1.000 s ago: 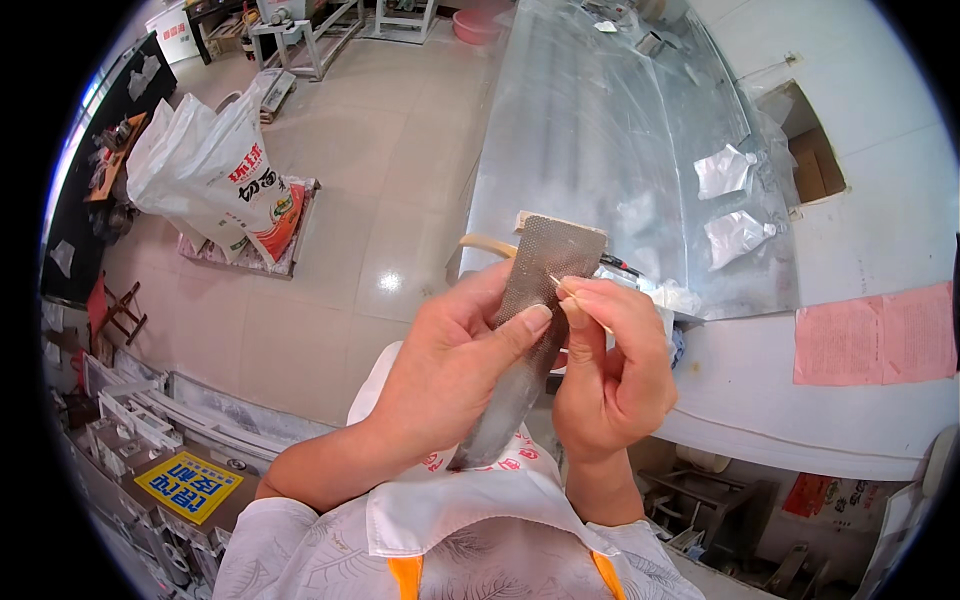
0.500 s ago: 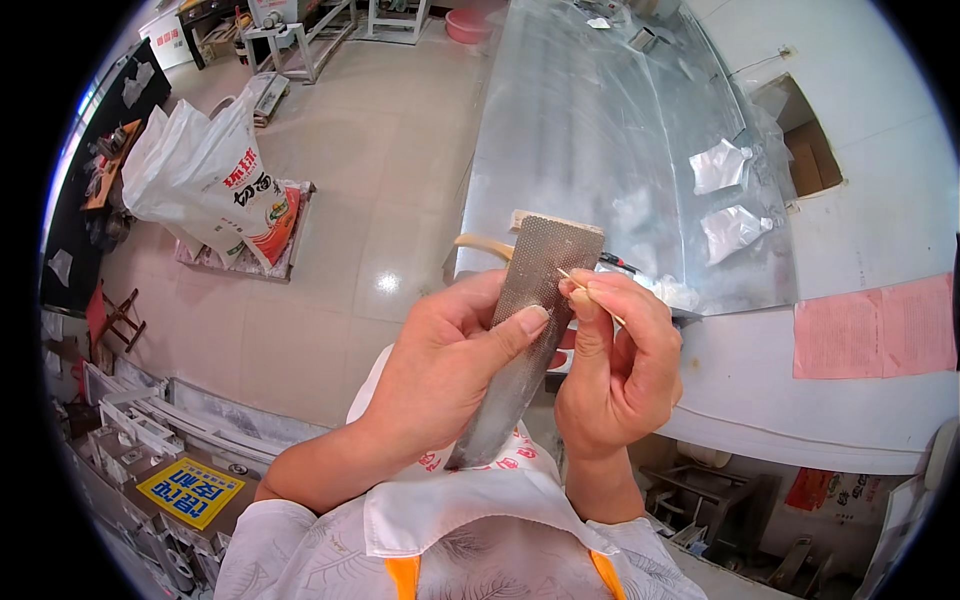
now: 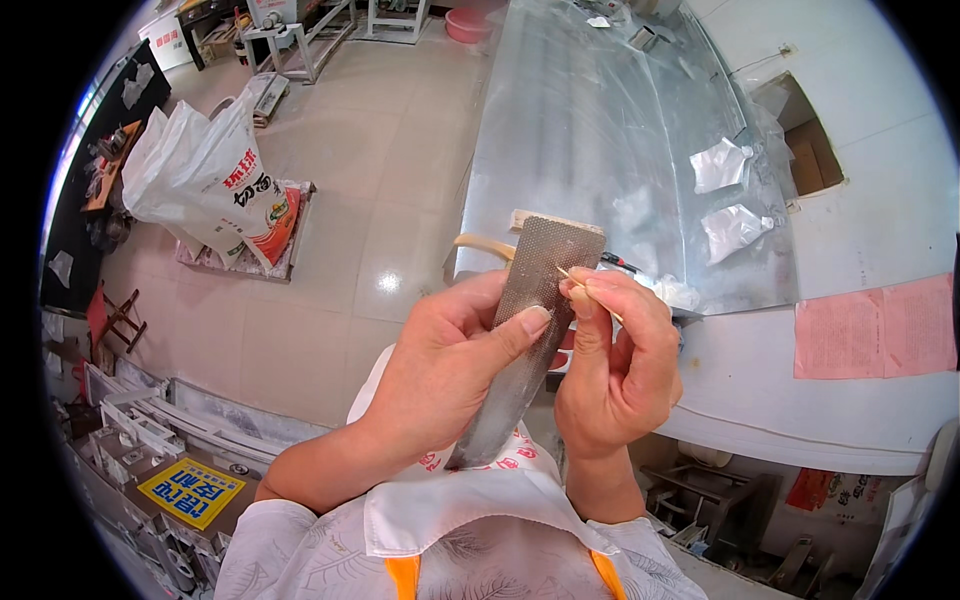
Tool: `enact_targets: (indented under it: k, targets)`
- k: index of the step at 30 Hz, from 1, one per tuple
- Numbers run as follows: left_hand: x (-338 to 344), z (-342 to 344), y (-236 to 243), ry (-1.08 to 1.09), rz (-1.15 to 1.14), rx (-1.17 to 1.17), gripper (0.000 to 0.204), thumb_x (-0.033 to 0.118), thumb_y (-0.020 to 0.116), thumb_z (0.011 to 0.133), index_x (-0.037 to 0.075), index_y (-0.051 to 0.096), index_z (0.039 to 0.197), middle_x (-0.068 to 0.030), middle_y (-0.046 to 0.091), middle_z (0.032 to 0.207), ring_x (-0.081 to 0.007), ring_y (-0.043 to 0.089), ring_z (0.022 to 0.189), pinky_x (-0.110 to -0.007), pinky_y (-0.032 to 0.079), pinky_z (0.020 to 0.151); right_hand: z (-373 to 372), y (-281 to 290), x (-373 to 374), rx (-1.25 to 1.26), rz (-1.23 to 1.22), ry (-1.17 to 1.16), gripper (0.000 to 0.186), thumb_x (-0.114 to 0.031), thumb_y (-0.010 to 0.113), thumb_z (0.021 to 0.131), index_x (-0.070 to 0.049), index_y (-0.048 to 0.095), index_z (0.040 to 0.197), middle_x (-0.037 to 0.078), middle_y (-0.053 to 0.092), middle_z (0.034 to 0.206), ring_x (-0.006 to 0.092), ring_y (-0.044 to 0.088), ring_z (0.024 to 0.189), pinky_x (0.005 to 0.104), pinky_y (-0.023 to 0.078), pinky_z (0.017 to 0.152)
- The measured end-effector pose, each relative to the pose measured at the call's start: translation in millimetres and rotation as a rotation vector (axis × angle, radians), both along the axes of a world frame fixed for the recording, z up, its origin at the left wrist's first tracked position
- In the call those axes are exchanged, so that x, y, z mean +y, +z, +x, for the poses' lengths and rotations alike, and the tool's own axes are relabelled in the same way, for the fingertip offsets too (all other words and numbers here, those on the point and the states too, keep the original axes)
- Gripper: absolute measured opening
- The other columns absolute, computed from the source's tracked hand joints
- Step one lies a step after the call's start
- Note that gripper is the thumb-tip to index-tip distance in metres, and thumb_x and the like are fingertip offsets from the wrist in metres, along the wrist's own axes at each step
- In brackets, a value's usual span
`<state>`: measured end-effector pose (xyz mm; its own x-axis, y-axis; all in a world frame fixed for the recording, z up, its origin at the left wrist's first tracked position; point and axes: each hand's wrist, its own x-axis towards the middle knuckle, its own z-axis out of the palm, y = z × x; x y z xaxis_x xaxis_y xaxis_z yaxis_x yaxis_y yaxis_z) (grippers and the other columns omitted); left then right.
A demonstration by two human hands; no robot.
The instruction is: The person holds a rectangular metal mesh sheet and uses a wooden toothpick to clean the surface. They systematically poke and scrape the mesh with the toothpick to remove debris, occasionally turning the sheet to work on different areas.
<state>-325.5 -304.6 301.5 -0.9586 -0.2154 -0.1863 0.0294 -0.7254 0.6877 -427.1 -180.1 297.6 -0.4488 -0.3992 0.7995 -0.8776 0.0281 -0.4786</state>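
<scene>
A long grey metal strip (image 3: 556, 246), dotted with small holes, slants up in front of my apron. My left hand (image 3: 455, 350) is closed round its left edge, thumb pressed across the face. Between thumb and fingertips, my right hand (image 3: 620, 350) pinches a thin wooden toothpick (image 3: 566, 272). The toothpick's tip meets the perforated face on its right side, or sits just over it; I cannot tell which. Behind the strip's upper end lie a pale wooden piece (image 3: 519, 218) and a curved wooden handle (image 3: 484, 244), partly hidden.
A metal-topped table (image 3: 560, 130) stretches away ahead, with two white plastic bags (image 3: 735, 232) at its right. Left on the tiled floor, a large white sack (image 3: 215, 180) stands on a low platform. A yellow-and-blue sign (image 3: 190, 492) lies on machinery at lower left.
Almost nothing differs. Both hands keep their hold and place, and the toothpick's tip stays at about the same spot on the perforated strip.
</scene>
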Motion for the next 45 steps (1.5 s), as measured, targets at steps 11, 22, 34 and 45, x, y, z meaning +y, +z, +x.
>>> enact_targets:
  k: [11,22,34,45]
  targets:
    - [0,-5,4,-0.008,-0.021,0.014,0.035,0.007,0.065,0.110,-0.002,0.062,0.144,-0.0078,0.072,0.132,-0.0112,0.066,0.118,-0.030,0.055,0.102,-1,-8,1,-0.062,-0.078,0.030,0.021,0.014,0.071,0.101,0.007,0.066,0.120,0.023,0.076,0.111,0.0255,0.075,0.097,0.0342,0.064,0.085]
    - [-1,-3,-1,-0.003,0.003,0.016,0.034,0.006,0.065,0.111,-0.002,0.063,0.143,-0.0086,0.072,0.132,-0.0112,0.067,0.117,-0.030,0.056,0.101,-4,-4,-3,0.009,-0.010,0.019,0.022,0.014,0.071,0.100,0.007,0.066,0.120,0.022,0.077,0.109,0.0259,0.074,0.097,0.0346,0.064,0.086]
    - [-2,-3,-1,0.003,-0.006,0.023,0.033,0.006,0.064,0.111,-0.002,0.063,0.143,-0.0085,0.072,0.132,-0.0115,0.067,0.118,-0.031,0.055,0.102,-5,-1,-4,0.044,0.026,0.007,0.023,0.014,0.073,0.099,0.006,0.067,0.119,0.022,0.078,0.109,0.0265,0.075,0.097,0.0344,0.063,0.086]
    - [0,-5,-1,-0.004,0.005,0.038,0.036,0.006,0.065,0.111,-0.002,0.062,0.145,-0.0082,0.072,0.132,-0.0118,0.067,0.118,-0.030,0.055,0.101,-5,-8,0,0.023,-0.027,0.013,0.022,0.014,0.071,0.099,0.005,0.066,0.119,0.023,0.078,0.110,0.0278,0.075,0.098,0.0351,0.063,0.086]
